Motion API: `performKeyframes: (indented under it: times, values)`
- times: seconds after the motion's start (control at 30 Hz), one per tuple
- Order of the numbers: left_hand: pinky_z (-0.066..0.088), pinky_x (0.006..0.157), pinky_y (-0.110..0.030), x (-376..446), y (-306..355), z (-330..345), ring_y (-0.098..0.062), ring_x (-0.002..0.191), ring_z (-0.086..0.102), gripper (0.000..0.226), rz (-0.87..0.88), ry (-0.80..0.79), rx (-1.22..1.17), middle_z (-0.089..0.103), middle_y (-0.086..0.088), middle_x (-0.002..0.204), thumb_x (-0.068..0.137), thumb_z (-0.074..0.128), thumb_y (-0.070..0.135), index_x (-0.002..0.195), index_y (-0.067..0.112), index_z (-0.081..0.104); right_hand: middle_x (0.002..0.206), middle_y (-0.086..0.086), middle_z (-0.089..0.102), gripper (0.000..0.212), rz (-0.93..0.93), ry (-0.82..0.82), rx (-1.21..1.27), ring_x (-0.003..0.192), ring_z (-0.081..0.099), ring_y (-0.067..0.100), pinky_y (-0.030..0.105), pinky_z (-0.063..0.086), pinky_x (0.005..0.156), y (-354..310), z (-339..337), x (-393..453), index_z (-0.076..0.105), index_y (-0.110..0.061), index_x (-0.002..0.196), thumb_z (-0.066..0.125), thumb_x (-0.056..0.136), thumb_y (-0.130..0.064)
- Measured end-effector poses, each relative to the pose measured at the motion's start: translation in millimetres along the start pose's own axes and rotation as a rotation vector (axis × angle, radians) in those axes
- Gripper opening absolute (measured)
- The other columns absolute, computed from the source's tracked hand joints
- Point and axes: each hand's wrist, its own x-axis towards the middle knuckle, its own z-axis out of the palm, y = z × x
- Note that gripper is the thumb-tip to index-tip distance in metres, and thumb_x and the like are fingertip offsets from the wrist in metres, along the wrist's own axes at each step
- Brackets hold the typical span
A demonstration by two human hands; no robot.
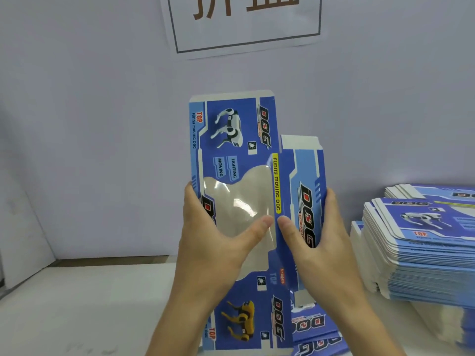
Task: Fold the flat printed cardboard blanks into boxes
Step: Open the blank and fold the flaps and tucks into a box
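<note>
A flat blue cardboard blank (231, 140) printed with robot dogs and "DOG" is held upright in front of me above the table. It has a clear plastic window in its middle panel. My left hand (218, 237) grips its left edge, thumb pressed on the window. My right hand (316, 242) grips the right edge, thumb lying on the front beside the yellow "FUNNY MOVING DOG" strip. The two thumb tips nearly meet along a vertical crease. The narrower right panel sits slightly angled to the main panel.
A tall stack of the same flat blanks (421, 242) lies on the white table (77, 304) at the right. More printed blanks (313, 327) lie on the table below my right hand. A lilac wall with a paper sign (244, 21) stands behind.
</note>
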Motion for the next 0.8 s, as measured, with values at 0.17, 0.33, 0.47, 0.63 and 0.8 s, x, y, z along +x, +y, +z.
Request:
performKeyframes:
  times: [0.17,0.33,0.47,0.63,0.8]
  values:
    - [0.055,0.083,-0.013,0.5,-3.4,2.7,0.009,0.106,0.061,0.075,0.01,0.031,0.01,0.063,0.026,0.112,0.069,0.078,0.048,0.132,0.03,0.043,0.118,-0.023,0.061,0.076,0.023,0.091,-0.024,0.106,0.062,-0.006,0.017,0.057,0.072,5.1,-8.0,4.7,0.04,-0.037,0.135,0.071,0.069,-0.056]
    - [0.06,0.077,-0.02,-1.6,-2.3,8.6,0.005,0.105,0.063,0.067,0.007,0.062,-0.024,0.063,0.019,0.116,0.072,0.074,0.047,0.13,0.029,0.045,0.118,-0.024,0.06,0.076,0.047,0.092,0.012,0.105,0.059,-0.013,0.012,0.055,0.066,6.4,-15.2,6.8,0.039,-0.038,0.133,0.074,0.068,-0.053]
    - [0.057,0.095,-0.042,-3.2,-1.9,10.3,-0.005,0.123,0.055,0.091,0.016,0.079,0.033,0.055,0.019,0.133,0.065,0.07,0.06,0.145,0.032,0.034,0.117,-0.026,0.06,0.079,0.02,0.104,-0.013,0.105,0.061,-0.011,0.018,0.058,0.073,0.9,-11.6,3.9,0.039,-0.037,0.136,0.072,0.067,-0.056]
    - [0.056,0.096,-0.043,-2.1,-4.6,8.1,-0.008,0.125,0.055,0.096,0.004,0.078,0.006,0.054,0.017,0.136,0.065,0.071,0.058,0.148,0.032,0.031,0.116,-0.027,0.061,0.076,0.005,0.079,-0.003,0.105,0.061,-0.011,0.018,0.058,0.077,-1.9,-5.2,1.4,0.038,-0.038,0.136,0.07,0.069,-0.054]
    - [0.059,0.09,-0.041,-2.9,-2.6,11.8,-0.008,0.119,0.061,0.097,-0.012,0.033,-0.059,0.058,0.02,0.131,0.063,0.08,0.061,0.144,0.039,0.032,0.114,-0.026,0.064,0.079,-0.011,0.066,0.028,0.102,0.063,-0.009,0.011,0.055,0.076,-4.6,-2.5,0.4,0.04,-0.035,0.139,0.072,0.07,-0.054]
